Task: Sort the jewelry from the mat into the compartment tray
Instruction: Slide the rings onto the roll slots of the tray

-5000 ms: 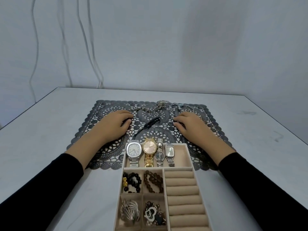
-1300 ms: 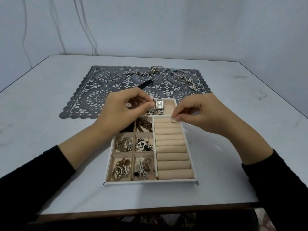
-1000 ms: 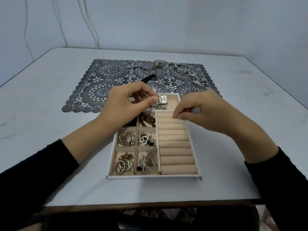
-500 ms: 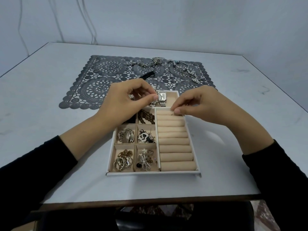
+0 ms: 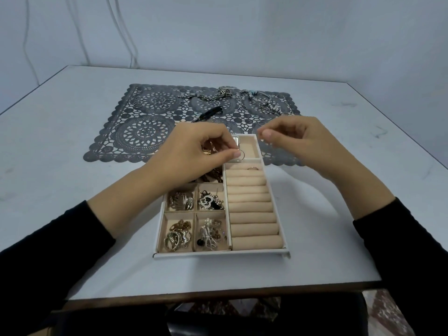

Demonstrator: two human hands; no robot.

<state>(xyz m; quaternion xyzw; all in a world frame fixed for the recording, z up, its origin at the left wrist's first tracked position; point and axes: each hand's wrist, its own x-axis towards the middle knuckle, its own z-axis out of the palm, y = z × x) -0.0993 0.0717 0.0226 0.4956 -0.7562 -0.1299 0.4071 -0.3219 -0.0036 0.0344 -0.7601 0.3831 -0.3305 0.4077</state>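
Note:
The beige compartment tray (image 5: 283,252) sits at the table's near middle, below the grey lace mat (image 5: 143,132). My left hand (image 5: 194,151) hovers over the tray's upper left and pinches a thin silver ring (image 5: 242,154) between thumb and forefinger. My right hand (image 5: 298,139) is raised above the tray's far right corner, fingers loosely curled, nothing visible in them. One ring (image 5: 252,168) stands in the top slot of the ring rolls (image 5: 252,209). Loose rings (image 5: 160,104), chains (image 5: 218,94) and bracelets (image 5: 269,106) lie along the mat's far side.
The small compartments on the tray's left hold brooches, pendants and earrings (image 5: 208,234). A black hair clip (image 5: 211,112) lies mid-mat. The white table's near edge (image 5: 218,291) is close to my body. Cables hang on the wall behind.
My right hand has left a ring in the top roll slot and lifted away toward the mat. My left hand still pinches its ring over the tray.

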